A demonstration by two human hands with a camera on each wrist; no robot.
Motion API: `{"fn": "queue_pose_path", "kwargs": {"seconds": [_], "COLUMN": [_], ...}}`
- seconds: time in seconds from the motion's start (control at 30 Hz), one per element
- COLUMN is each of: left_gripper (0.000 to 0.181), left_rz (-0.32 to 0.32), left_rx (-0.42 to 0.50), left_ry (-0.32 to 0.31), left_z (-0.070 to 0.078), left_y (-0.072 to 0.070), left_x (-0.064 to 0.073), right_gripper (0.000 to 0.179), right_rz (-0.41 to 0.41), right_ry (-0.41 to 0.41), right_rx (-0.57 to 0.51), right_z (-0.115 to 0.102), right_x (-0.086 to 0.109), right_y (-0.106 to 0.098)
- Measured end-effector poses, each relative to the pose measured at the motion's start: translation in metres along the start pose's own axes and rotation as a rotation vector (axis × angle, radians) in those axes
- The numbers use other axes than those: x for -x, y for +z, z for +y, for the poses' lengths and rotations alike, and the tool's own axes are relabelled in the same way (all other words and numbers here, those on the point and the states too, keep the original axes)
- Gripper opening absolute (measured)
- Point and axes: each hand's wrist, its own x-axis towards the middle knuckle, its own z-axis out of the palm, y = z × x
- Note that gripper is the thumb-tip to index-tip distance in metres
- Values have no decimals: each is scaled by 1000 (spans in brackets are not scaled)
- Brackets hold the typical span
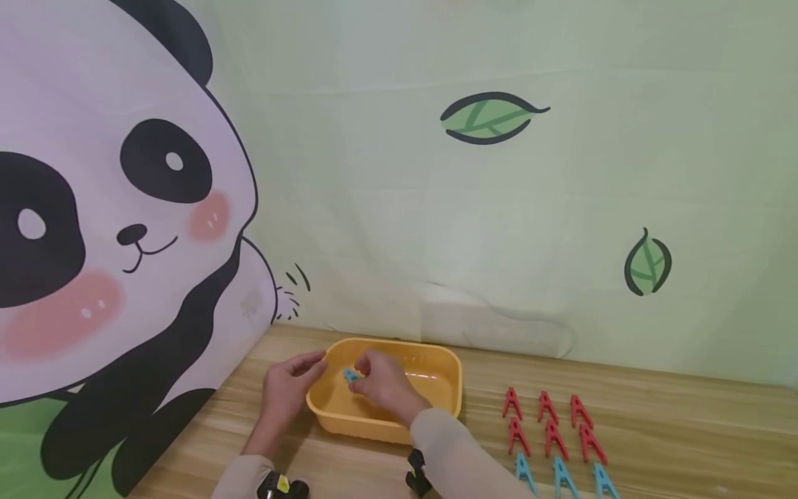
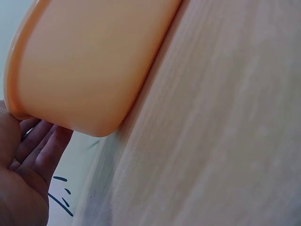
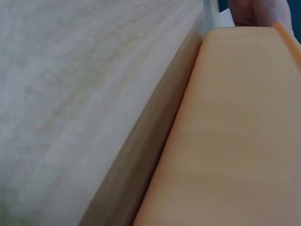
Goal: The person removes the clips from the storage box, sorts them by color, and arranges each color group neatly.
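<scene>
A yellow-orange plastic basin (image 1: pixel 364 427) stands on the wooden table, towards the wall. My left hand (image 1: pixel 285 389) holds its left end, thumb at the rim and fingers along the outside; in the left wrist view the fingers (image 2: pixel 52 151) reach behind the basin wall (image 2: pixel 89 70). Inside the basin, my right hand (image 1: pixel 388 382) pinches a light blue clothespin (image 1: pixel 350 375) between thumb and fingers, over the left part of the floor. Only the outer side of the basin (image 3: pixel 235 127) fills the right wrist view, so the right hand is hidden there.
Right of the basin lie red clothespins (image 1: pixel 553 439) in two rows of three. A row of three blue clothespins (image 1: pixel 564 478) is nearer to me. Behind the table (image 1: pixel 679 443) hangs a pale green backdrop (image 1: pixel 374 173) with a panda and leaves.
</scene>
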Motion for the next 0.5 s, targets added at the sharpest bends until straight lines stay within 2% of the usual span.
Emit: {"fn": "queue_pose_path", "kwargs": {"seconds": [0.23,0.5], "left_gripper": [30,29], "left_rz": [0,2], "left_rx": [-2,3], "left_ry": [5,3], "left_z": [0,0], "left_y": [0,1], "left_x": [0,-1], "right_gripper": [24,17], "right_rz": [-28,-46], "right_ry": [32,20], "right_rx": [31,30], "right_z": [5,7], "right_x": [-8,-10], "right_y": [5,5]}}
